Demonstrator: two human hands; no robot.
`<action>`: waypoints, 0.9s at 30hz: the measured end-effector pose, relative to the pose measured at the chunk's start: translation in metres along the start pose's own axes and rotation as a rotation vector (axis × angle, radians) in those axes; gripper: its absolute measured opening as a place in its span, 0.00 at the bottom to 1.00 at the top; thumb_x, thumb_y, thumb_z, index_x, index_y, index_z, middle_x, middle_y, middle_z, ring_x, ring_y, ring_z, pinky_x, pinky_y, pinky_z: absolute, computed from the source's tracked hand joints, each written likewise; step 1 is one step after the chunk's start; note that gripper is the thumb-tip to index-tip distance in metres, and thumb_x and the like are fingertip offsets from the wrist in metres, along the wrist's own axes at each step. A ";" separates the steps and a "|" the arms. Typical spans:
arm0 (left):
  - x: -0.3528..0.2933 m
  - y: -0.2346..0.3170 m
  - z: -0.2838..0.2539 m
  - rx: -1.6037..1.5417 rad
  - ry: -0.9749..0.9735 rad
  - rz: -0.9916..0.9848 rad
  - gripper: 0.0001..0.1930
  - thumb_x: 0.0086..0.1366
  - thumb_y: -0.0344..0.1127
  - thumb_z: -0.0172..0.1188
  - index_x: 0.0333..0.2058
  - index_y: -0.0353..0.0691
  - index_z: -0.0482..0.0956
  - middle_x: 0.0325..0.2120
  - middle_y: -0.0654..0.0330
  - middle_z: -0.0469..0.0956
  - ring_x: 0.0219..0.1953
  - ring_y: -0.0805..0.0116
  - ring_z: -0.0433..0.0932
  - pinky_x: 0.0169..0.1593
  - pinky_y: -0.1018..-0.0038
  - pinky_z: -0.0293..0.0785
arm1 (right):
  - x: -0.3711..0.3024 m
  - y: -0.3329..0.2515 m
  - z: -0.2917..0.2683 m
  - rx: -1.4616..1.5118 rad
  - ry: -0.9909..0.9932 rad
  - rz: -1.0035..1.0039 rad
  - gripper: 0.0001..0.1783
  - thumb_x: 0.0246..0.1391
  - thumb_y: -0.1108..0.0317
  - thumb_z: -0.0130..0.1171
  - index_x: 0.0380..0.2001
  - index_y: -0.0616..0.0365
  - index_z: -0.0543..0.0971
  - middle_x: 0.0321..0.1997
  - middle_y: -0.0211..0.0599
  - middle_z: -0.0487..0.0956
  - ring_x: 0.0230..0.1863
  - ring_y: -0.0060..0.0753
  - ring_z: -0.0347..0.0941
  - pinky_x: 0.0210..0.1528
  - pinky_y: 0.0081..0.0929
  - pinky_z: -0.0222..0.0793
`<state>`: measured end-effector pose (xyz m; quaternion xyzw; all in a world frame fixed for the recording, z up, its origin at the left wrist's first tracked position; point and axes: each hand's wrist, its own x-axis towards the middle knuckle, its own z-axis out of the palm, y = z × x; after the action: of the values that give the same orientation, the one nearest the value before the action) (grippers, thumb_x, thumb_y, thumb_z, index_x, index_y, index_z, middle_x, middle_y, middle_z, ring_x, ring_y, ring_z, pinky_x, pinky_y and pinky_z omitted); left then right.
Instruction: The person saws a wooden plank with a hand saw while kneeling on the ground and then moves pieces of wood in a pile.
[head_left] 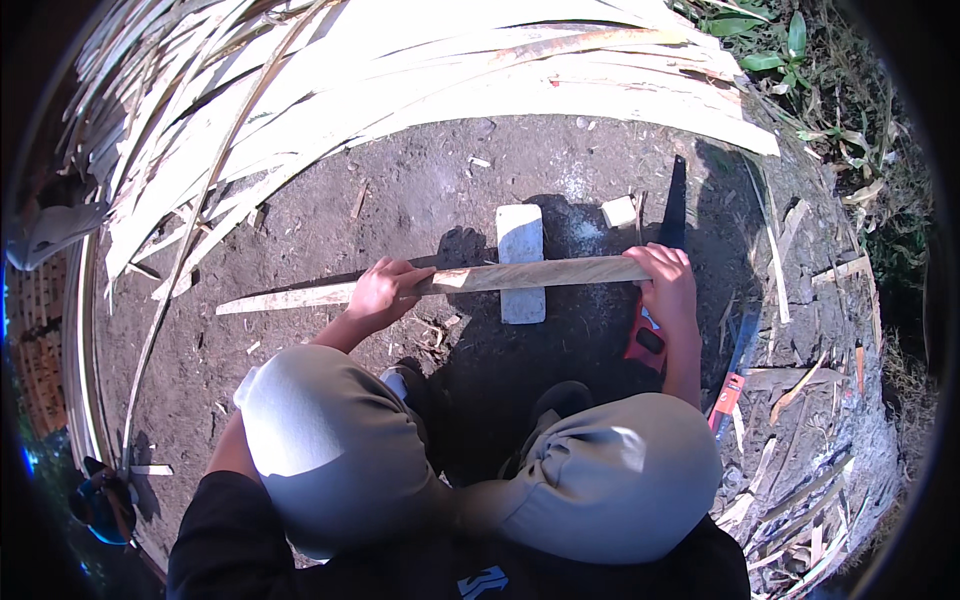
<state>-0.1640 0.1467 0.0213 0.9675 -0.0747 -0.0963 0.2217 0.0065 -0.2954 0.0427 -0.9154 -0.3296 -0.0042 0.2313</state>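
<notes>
A long, narrow wooden strip (560, 274) lies crosswise in front of my knees, its left end tapering toward the ground. My left hand (384, 291) is closed around it left of the middle. At its right end my right hand (668, 280) grips it with the fingers over the top. Under the strip sits a pale rectangular block (521, 235), pointing away from me. Beside my right hand rests a hand saw (674, 200) with a dark blade and a red handle, the handle partly behind my forearm.
Long pale boards and strips (420, 80) are heaped at the far side and left. A small wood offcut (619, 212) lies beyond the strip. On the right, a tool with an orange-red label (727, 392) lies among wood scraps (790, 385). Plants (785, 60) grow at the far right.
</notes>
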 end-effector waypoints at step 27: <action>-0.009 -0.023 0.024 0.079 -0.051 -0.284 0.20 0.56 0.34 0.67 0.49 0.51 0.82 0.42 0.58 0.84 0.44 0.54 0.83 0.48 0.59 0.80 | -0.021 0.001 0.017 -0.126 0.043 0.050 0.26 0.40 0.73 0.72 0.48 0.48 0.82 0.48 0.29 0.81 0.54 0.36 0.74 0.66 0.46 0.59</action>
<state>-0.1760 0.1591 -0.0091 0.9735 0.0538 -0.1482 0.1658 -0.0114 -0.3015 0.0238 -0.9358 -0.3005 -0.0387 0.1804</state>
